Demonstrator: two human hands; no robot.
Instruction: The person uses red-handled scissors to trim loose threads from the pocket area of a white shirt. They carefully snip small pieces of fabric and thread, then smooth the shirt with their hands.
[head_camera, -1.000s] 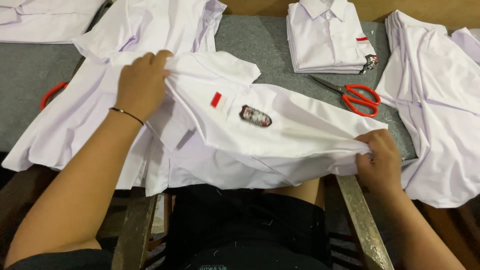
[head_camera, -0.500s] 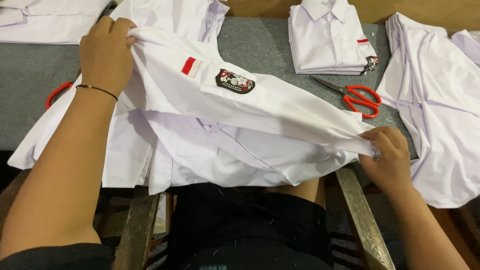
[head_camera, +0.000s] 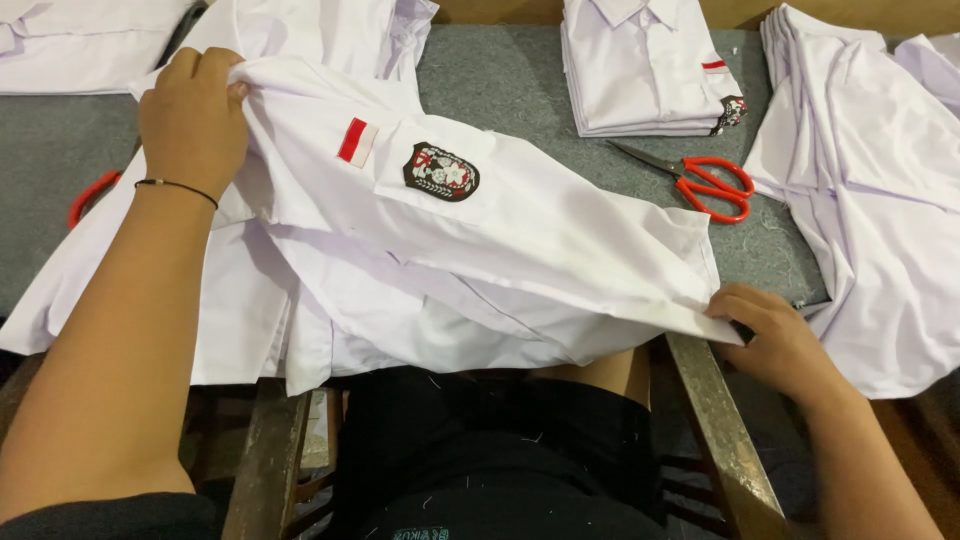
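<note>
Hands: left (head_camera: 193, 120) and right (head_camera: 775, 335) grip white shirt (head_camera: 520, 250); fingertips hidden underneath.

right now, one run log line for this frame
left hand: grips white shirt top | right hand: pinches its hem | red scissors: on grey table

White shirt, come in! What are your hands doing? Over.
Left hand grips white shirt up top. Right hand pinches its hem. Red scissors lie clear, beyond.
</note>
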